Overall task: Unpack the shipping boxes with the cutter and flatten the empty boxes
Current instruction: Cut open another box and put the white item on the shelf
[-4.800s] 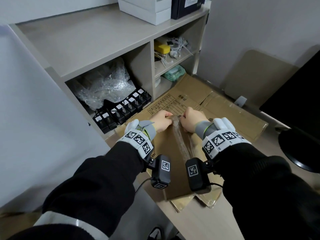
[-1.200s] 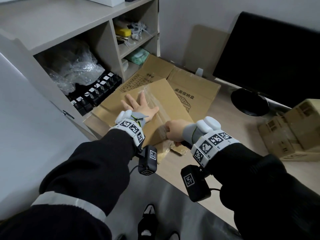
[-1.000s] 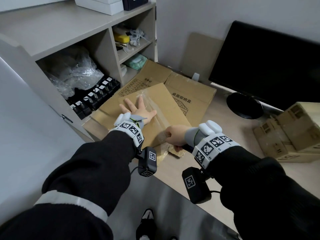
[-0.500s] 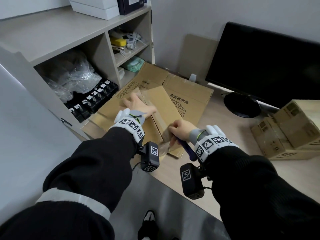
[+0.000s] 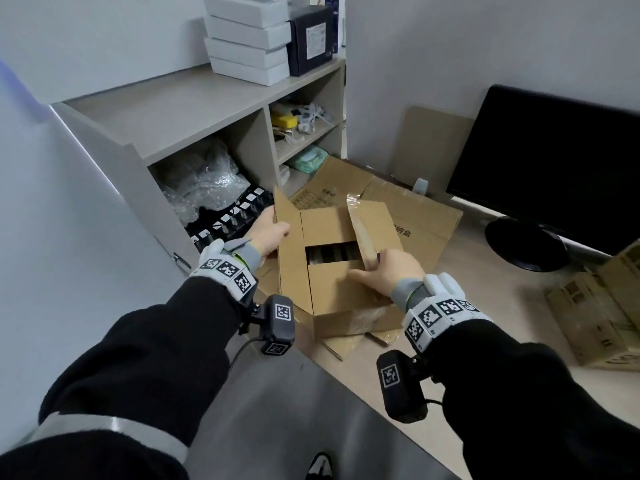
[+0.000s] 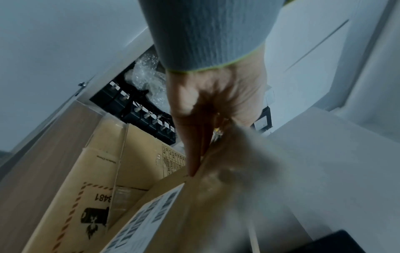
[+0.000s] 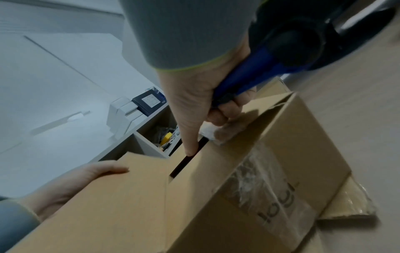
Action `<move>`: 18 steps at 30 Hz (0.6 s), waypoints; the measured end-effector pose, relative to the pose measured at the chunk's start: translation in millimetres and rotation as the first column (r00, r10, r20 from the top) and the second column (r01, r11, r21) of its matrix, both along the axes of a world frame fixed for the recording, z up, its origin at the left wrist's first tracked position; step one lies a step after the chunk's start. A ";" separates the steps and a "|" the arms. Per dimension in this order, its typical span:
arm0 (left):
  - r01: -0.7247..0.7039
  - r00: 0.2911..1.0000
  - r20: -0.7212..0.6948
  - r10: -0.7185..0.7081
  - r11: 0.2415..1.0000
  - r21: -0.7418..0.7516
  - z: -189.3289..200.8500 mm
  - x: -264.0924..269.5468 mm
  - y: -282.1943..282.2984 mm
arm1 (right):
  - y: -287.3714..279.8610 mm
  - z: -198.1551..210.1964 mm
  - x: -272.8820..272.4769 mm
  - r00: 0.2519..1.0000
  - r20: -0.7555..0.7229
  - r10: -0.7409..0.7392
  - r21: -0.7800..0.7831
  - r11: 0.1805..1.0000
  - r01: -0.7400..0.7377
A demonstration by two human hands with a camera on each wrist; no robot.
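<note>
A brown cardboard box [image 5: 332, 289] stands on the desk's front edge, its top flaps partly raised over a dark gap. My left hand [image 5: 268, 233] grips the upright left flap [image 5: 289, 251], thumb on the inner face; the left wrist view shows this hand [image 6: 207, 106] blurred against the cardboard. My right hand [image 5: 384, 271] rests on the near flap. In the right wrist view that hand [image 7: 194, 106] holds the blue cutter [image 7: 242, 82] in curled fingers, with the index finger stretched to the gap between the flaps. No blade shows.
Flattened cardboard [image 5: 419, 216] lies under and behind the box. Several taped boxes [image 5: 602, 306] sit at the right. A black monitor [image 5: 554, 168] stands at the back right. The grey shelf unit [image 5: 194, 102] on the left holds bubble wrap, black parts and white boxes.
The cardboard that lay flat under my left palm now stands up as a box. My left hand went from pressing flat to gripping the left flap. My right hand moved onto the near flap.
</note>
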State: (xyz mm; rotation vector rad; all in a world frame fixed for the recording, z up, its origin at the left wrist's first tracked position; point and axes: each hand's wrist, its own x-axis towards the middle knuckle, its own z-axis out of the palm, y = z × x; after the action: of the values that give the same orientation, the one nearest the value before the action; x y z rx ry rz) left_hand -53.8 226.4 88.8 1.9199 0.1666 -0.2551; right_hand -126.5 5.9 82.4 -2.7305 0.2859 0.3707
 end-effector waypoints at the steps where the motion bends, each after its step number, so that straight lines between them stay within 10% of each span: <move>1: 0.030 0.999 0.024 -0.030 1.000 0.008 1.5 3.5 -3.0 | -0.5 2.8 3.2 1.000 0.012 -0.006 -0.018 1.000 0.006; 6: 0.190 0.969 0.154 -0.194 0.981 0.034 11.4 30.8 -27.3 | -23.2 11.7 11.6 0.995 0.063 -0.080 -0.092 0.992 0.085; 18: 0.250 0.887 0.275 -0.370 0.887 0.389 23.3 113.6 -50.1 | -112.0 51.5 37.8 0.849 0.111 -0.517 0.444 0.790 0.423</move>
State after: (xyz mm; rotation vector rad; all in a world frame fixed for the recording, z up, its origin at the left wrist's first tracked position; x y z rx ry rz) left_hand 59.8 176.3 112.1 2.3062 -0.3648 -0.1047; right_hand -88.7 -106.1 133.9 -2.1610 0.7261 -0.0304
